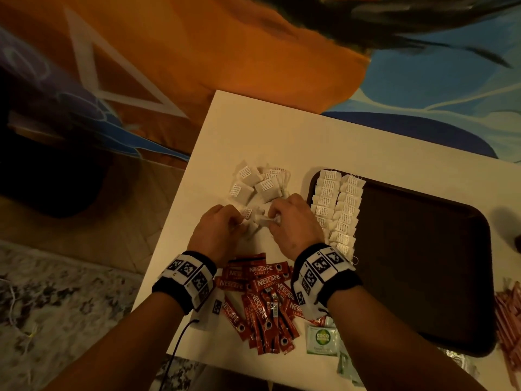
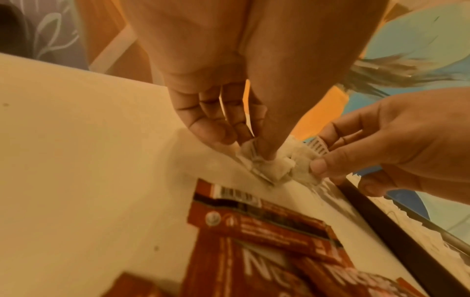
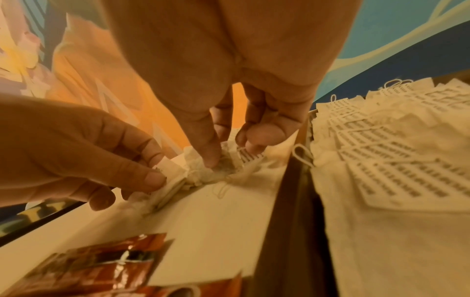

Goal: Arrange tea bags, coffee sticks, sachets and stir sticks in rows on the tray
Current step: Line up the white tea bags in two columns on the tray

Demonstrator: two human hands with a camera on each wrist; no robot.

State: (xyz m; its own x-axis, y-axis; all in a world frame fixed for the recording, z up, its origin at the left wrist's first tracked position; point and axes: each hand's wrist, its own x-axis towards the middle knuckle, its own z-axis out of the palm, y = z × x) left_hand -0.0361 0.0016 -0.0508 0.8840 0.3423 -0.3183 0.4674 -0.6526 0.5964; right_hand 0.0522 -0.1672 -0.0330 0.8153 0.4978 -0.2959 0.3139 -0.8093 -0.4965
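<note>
Both hands work one clump of tea bags point(image 1: 260, 218) on the white table point(image 1: 282, 142) — the left hand point(image 1: 217, 235) pinches one end, the right hand point(image 1: 293, 224) the other. It lies just left of the dark tray point(image 1: 423, 263), where two rows of tea bags point(image 1: 337, 210) sit — red coffee sticks point(image 1: 262, 300) are heaped nearer the person.

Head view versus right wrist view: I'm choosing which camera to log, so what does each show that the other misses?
Only the head view shows the loose tea bag pile, the whole coffee stick heap, the green sachet, the stir sticks and the tray's bare part. Only the right wrist view shows the fingertips pinching the crumpled tea bag. Both show the left hand, the right hand and the tea bag rows.
</note>
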